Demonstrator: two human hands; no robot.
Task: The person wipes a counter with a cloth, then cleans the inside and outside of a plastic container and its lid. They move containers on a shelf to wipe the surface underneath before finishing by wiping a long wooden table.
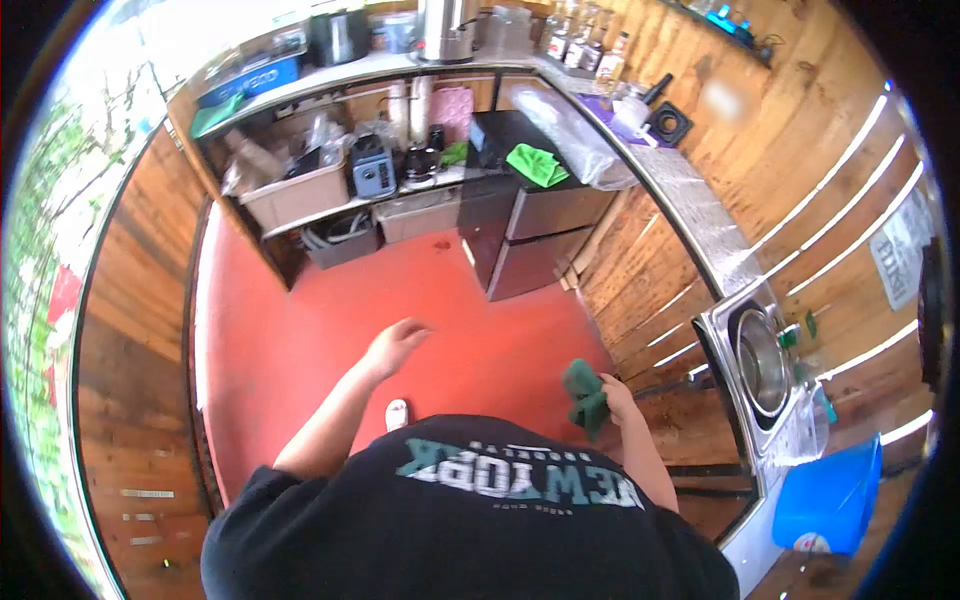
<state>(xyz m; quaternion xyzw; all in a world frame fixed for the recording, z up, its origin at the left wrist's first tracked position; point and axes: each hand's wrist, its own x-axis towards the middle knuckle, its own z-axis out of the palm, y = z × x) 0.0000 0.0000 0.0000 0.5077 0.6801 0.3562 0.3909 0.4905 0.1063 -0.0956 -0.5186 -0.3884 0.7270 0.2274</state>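
Right hand (618, 398) clasps bunched dark green cloth (586, 392) over red floor (500, 345), out from front edge of sink counter (724, 345). Left hand (393, 348) slack, half uncurled, above floor.

Cloth, green (582, 378), one piece. Colour: a muted, darkish green, deeper in the folds and toward the lower end. Surface soft and matte in appearance; weave too small to make out. State: bunched and creased, not spread flat; edges irregular, outline roughly two-lobed, with a rounded upper lobe and a longer, tapering lower one. Pose: held off the ground at one side, in the fingers of the right hand (620, 400), the loose bulk projecting past the fingertips toward the person's left. Location: seen against the red floor (480, 350), near the wooden panelling (668, 415) on the person's right.
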